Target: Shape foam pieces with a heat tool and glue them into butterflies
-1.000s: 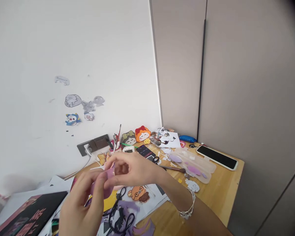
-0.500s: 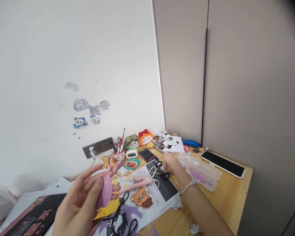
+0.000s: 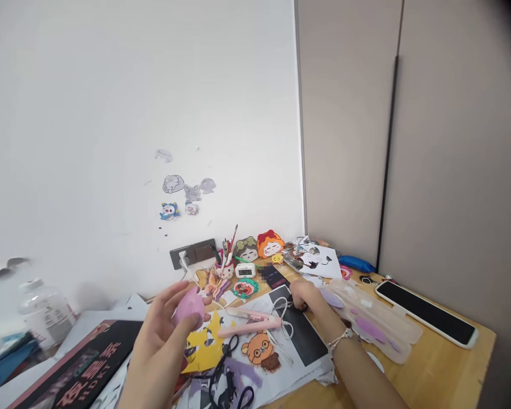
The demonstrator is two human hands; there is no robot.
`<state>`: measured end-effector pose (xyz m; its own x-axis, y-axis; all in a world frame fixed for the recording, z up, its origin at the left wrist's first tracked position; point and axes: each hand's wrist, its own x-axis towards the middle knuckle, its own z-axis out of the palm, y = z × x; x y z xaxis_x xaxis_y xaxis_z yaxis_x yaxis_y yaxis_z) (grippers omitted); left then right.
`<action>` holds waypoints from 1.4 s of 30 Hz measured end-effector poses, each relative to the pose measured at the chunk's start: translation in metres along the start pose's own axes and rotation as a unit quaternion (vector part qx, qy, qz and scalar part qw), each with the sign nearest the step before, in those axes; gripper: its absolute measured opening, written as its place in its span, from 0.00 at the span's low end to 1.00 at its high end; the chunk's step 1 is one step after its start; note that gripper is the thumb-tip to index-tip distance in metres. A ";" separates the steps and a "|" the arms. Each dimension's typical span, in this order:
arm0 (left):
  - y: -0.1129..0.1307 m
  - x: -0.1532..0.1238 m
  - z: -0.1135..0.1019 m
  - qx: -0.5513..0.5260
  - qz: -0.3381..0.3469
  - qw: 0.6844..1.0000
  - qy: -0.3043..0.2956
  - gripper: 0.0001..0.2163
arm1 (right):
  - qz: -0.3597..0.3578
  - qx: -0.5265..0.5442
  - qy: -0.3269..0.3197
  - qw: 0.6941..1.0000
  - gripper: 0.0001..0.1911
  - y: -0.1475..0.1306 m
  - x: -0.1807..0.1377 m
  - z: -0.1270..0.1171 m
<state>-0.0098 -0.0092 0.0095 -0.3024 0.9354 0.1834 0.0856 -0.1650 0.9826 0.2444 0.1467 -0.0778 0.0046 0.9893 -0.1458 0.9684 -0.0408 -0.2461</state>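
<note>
My left hand [image 3: 164,341] is raised over the desk's left part, fingers closed on a small pink cut-out piece [image 3: 188,305]. My right hand [image 3: 305,297], a bead bracelet on its wrist, reaches forward and rests on the black scissors on a black sheet [image 3: 302,335]; its fingers curl round them. A pink tool [image 3: 249,326] with a white cord lies between my hands. A bear cut-out [image 3: 259,349] and a yellow sheet [image 3: 206,346] lie below it.
A wooden desk [image 3: 443,369] stands against a white wall and grey cabinet doors. On it: a phone [image 3: 426,312], a clear plastic tray [image 3: 375,324] with purple pieces, a small clock [image 3: 244,270], a pen cup [image 3: 226,267], cartoon cut-outs, a black box [image 3: 76,369] and a bottle [image 3: 45,309] at the left.
My right hand left the pink piece and reached forward to the scissors. My left hand keeps the pink piece. The view turned to the left.
</note>
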 end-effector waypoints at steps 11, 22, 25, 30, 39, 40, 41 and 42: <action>0.008 -0.002 0.000 -0.072 0.044 0.995 -0.045 0.17 | 0.011 -0.098 -0.146 0.984 0.14 0.005 -0.010 -0.032; 0.012 0.001 -0.010 -0.067 0.068 0.994 -0.056 0.15 | -0.120 0.223 0.112 0.961 0.09 -0.022 -0.034 -0.055; 0.007 0.008 -0.012 -0.029 0.058 0.996 -0.055 0.14 | -0.133 0.298 0.250 0.912 0.09 -0.029 -0.046 -0.065; -0.008 0.017 -0.007 0.059 0.049 0.993 -0.089 0.13 | -0.180 0.417 0.326 0.829 0.08 -0.037 -0.076 -0.079; -0.021 0.015 0.013 0.160 0.119 0.964 -0.174 0.15 | -0.289 0.611 0.247 0.694 0.09 -0.061 -0.119 -0.086; -0.018 0.014 0.011 0.158 0.124 0.963 -0.178 0.16 | -0.298 0.608 0.233 0.698 0.08 -0.062 -0.122 -0.086; -0.015 0.013 0.009 0.156 0.129 0.963 -0.180 0.16 | -0.308 0.602 0.215 0.705 0.08 -0.063 -0.124 -0.086; -0.011 0.011 0.006 0.155 0.133 0.962 -0.180 0.15 | -0.318 0.594 0.192 0.714 0.07 -0.063 -0.127 -0.087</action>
<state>-0.0086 0.0046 0.0006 0.1141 0.9297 0.3502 0.4113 -0.3651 0.8352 0.2040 0.0354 0.0393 -0.0534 0.8164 0.5750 -0.0884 0.5697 -0.8171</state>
